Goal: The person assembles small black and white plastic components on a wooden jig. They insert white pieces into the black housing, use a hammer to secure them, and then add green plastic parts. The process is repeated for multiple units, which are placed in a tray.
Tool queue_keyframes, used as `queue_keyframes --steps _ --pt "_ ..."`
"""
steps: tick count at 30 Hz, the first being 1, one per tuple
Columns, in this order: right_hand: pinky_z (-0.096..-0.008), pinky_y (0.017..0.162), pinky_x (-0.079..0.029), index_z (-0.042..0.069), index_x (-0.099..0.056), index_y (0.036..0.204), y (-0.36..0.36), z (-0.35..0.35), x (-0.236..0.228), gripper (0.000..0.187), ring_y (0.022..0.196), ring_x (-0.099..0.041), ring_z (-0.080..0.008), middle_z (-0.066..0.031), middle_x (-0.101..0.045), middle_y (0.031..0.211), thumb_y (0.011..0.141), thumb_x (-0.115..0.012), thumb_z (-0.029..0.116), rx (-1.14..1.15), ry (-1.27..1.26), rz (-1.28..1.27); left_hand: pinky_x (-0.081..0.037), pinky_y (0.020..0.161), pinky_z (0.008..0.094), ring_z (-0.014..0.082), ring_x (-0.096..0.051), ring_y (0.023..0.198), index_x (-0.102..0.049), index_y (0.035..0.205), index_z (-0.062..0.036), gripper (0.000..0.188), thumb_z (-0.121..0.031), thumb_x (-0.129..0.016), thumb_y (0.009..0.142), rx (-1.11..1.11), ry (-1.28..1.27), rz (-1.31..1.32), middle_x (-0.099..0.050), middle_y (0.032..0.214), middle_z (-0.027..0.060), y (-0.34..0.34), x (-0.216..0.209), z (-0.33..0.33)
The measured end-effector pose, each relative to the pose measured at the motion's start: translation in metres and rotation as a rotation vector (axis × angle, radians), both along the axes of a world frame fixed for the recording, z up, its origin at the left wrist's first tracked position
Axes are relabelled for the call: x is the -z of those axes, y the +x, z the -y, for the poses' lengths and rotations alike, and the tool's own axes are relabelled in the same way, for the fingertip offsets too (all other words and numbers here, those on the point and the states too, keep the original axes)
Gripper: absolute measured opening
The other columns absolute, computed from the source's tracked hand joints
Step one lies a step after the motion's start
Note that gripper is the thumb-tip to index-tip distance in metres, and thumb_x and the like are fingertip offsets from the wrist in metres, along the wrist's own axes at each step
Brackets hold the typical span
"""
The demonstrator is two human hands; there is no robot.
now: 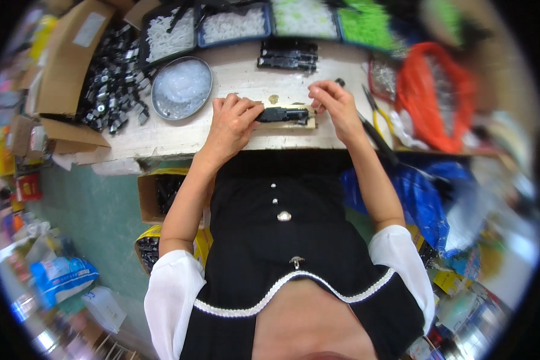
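Observation:
Near the table's front edge, a long black plastic part (282, 114) lies on a pale wooden strip (309, 124). My left hand (233, 120) is closed around its left end, hiding that end. My right hand (335, 108) is just beyond the part's right end, thumb and fingertips pinched together. Whatever sits in that pinch is too small to make out. Farther back, several similar black parts (288, 55) lie side by side. To the left of my left hand stands a round metal dish (207, 75) holding small translucent pieces.
Trays of white pieces (173, 36) and green pieces (366, 27) line the back. A heap of black and metal parts (111, 84) spreads by a cardboard box (72, 60) at left. Yellow-handled pliers (379, 111) and a red plastic bag (411, 90) lie on the right.

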State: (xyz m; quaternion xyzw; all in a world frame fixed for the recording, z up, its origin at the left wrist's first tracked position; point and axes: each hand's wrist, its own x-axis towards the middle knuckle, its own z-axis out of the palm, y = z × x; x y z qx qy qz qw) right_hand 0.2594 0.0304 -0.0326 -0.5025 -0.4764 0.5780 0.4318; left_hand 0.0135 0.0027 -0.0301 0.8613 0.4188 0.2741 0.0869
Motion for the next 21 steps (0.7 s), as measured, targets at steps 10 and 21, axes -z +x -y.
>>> queue_keyframes --steps 10,21 --pt "-0.0201 0.063 -0.041 0.002 -0.062 0.094 -0.001 0.003 0.002 0.018 0.069 -0.051 -0.0063 -0.0002 -0.059 0.080 0.086 -0.059 0.019 -0.049 0.011 0.075 -0.032 0.076 0.0352 0.0196 -0.050 0.087 -0.060 0.103 -0.0089 0.040 -0.005 -0.070 0.064 0.064 -0.009 -0.055 -0.059 0.096 0.0008 0.001 -0.003 -0.007" --pt "-0.0193 0.058 -0.040 0.001 -0.062 0.088 -0.005 0.004 0.002 0.016 0.063 -0.049 -0.0044 0.0031 -0.055 0.069 0.086 -0.060 0.018 -0.045 0.025 0.071 -0.033 0.076 0.0337 0.0203 -0.050 0.088 -0.060 0.102 -0.0075 0.038 -0.007 -0.070 0.065 0.120 -0.043 -0.089 -0.059 0.096 0.0023 -0.002 -0.008 -0.013"
